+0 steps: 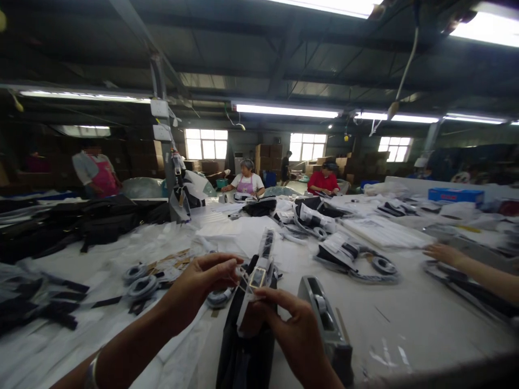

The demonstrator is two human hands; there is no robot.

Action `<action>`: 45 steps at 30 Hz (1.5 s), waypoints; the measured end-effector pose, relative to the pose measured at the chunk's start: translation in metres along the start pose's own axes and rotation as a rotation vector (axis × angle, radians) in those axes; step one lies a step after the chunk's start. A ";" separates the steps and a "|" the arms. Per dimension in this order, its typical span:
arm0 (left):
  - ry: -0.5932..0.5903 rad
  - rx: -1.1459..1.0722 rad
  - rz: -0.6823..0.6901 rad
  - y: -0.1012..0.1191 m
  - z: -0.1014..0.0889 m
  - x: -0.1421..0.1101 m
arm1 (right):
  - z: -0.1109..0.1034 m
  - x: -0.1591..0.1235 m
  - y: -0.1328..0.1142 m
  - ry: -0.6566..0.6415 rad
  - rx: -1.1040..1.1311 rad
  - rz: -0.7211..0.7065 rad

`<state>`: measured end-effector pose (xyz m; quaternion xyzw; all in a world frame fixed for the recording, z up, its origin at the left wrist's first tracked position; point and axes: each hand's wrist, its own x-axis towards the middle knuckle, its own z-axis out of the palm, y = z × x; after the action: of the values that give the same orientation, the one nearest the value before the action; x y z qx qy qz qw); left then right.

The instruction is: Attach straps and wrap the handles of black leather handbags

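A black bag (pixel 245 356) stands at the table's near edge, right in front of me. A strap with a gold-coloured buckle (pixel 258 277), covered in clear plastic, rises from its top. My left hand (pixel 213 276) pinches a thin white string (pixel 243 278) just left of the buckle. From the right, my right hand (pixel 294 327) grips the wrapped strap below the buckle, its thumb and finger closed there. A brown and white card (pixel 250 319) hangs beside those fingers, over the bag. The fingers partly hide where the string meets the strap.
A grey tape dispenser (pixel 324 319) stands close to my right hand. Rolled grey straps (pixel 141 286) lie left, near black strips (pixel 60 302). Wrapped bags (pixel 338 251) lie ahead. A co-worker's arm (pixel 466 262) reaches in from the right; other people work across the table.
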<state>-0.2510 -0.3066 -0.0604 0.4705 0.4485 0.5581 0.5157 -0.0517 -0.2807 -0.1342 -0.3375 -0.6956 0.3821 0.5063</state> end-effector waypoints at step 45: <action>-0.206 0.302 -0.071 -0.082 -0.022 0.011 | -0.005 -0.008 0.023 -0.172 -0.032 0.223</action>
<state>-0.2600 -0.2908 -0.1441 0.5811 0.4881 0.4148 0.5020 -0.0431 -0.2754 -0.1565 -0.3868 -0.7006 0.4523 0.3937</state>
